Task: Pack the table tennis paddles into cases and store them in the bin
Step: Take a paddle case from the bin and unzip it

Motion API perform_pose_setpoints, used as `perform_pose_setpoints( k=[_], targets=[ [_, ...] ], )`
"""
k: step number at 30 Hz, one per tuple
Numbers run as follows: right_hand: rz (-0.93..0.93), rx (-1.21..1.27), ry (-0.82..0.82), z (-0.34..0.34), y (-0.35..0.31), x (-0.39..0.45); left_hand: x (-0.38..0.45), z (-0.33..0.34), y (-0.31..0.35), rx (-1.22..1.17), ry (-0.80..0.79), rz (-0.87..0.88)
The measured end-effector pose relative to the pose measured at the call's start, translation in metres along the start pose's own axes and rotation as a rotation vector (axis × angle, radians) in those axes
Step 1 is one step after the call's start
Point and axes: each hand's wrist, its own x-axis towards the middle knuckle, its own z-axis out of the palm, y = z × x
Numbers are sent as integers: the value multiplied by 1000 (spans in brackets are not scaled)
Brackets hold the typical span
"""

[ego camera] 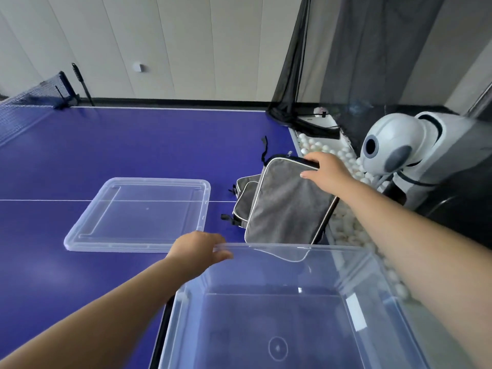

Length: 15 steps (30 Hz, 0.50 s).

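My right hand [326, 170] grips the top corner of a grey paddle case [286, 206] with white piping. The case is tilted up, its lower edge behind the far rim of the clear plastic bin [370, 265]. A second grey case [246, 198] lies on the blue table just behind and left of it, partly hidden. My left hand [199, 250] holds the bin's far left corner at the rim. The bin looks empty inside. No bare paddle is in view.
The bin's clear lid [138, 217] lies flat on the blue table tennis table [106, 145], left of the cases. A white ball-feeding machine [399, 147] stands at the right above a trough of several white balls [346, 230]. A net [34, 94] crosses the far left.
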Motion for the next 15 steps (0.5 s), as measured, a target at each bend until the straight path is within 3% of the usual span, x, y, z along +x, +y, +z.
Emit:
perform_pose_setpoints(
  k=[5,11,15],
  targets=[
    [-59,70,93,-21,-39,-31,-10,-16,-17,-68,-50,55],
    [-127,160,221,-38,-102,-66,-55,-53,-60,-289,125,37],
    [-159,201,221,-25,-157,-91,-86,-72,-100,-443,263,29]
  ],
)
